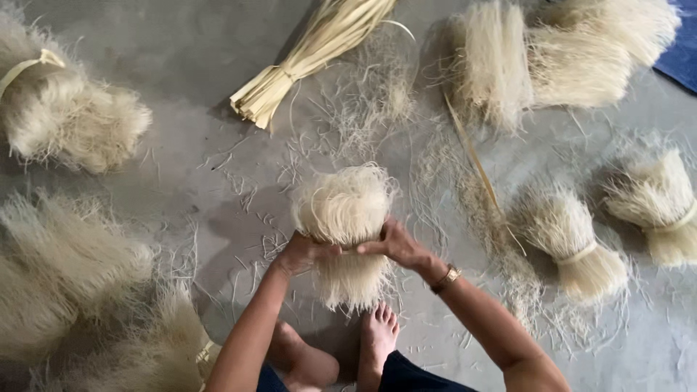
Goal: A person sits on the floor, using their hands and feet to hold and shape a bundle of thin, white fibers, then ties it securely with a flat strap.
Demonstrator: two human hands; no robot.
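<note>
A pale cream bundle of thin noodle-like strands (345,210) stands folded over in the middle of the grey floor. My left hand (303,253) grips its waist from the left. My right hand (396,245), with a gold watch on the wrist, closes on the same waist from the right. The fingers of both hands meet around the bundle's middle. Loose strand ends hang below my hands, just above my bare feet (377,335).
A sheaf of flat straw-coloured tying strips (305,54) lies at the top centre. Tied bundles (577,243) sit at the right, more at the top right (559,54). Fluffy heaps fill the left (69,120). Loose strands litter the floor. A blue cloth corner (682,51) shows top right.
</note>
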